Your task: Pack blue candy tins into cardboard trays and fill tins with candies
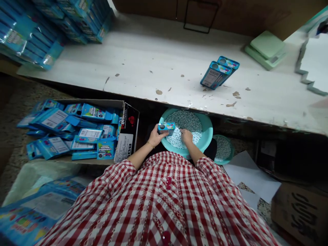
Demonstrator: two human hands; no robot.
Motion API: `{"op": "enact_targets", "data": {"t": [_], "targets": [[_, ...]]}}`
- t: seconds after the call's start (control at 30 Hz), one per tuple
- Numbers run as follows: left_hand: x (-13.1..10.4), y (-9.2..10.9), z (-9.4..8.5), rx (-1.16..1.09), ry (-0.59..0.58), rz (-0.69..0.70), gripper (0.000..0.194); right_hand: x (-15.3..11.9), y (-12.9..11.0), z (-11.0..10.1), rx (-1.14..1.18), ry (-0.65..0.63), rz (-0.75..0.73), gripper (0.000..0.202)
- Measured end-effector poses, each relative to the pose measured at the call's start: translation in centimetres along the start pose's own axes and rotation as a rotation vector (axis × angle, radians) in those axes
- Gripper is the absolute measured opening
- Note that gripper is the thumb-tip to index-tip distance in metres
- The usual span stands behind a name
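Observation:
My left hand [155, 136] is closed around a small blue candy box [167, 127], holding it above the left side of a turquoise basin [208, 135]. Pale blue-white candies [183, 119] fill much of the basin. My right hand [187, 136] reaches into the candies just right of the box, its fingers curled. Whatever those fingers hold, if anything, is too small to make out. Two blue candy boxes [211, 77] stand close together on the white table above the basin.
An open carton [125, 131] at my left is heaped with blue boxes [88, 133]. Wrapped stacks of boxes [28, 37] stand at the table's far left. A green scale [266, 49] sits at the back right. Beside the basin is a smaller tub [225, 152]; papers [252, 174] lie nearby.

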State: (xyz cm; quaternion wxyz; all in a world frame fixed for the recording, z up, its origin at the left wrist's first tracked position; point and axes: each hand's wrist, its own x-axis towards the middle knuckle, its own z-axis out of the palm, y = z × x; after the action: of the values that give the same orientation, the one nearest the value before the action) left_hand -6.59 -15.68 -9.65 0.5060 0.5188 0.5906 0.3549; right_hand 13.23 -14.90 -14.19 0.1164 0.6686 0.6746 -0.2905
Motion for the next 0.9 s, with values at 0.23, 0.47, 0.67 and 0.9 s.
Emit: {"op": "enact_targets", "data": {"t": [0.23,0.47,0.67,0.9], "targets": [[0.8,0.0,-1.0,-0.037,0.094,0.122,0.043,-2.0,4.0,-1.4,0.315,0.076,-0.023,0.054],[1.9,0.8,0.4,0.185,0.109,0.232,0.039,-6.6,6.1,-6.9,0.684,0.174,-0.069,0.056],[2.5,1.0,2.7,0.359,0.026,0.342,0.036,-9.1,4.4,-12.5,0.475,0.087,-0.179,0.050],[2.3,0.7,3.8,0.502,-0.046,0.383,0.031,-9.9,-0.5,-16.7,-0.252,-0.002,-0.163,0.035]]}}
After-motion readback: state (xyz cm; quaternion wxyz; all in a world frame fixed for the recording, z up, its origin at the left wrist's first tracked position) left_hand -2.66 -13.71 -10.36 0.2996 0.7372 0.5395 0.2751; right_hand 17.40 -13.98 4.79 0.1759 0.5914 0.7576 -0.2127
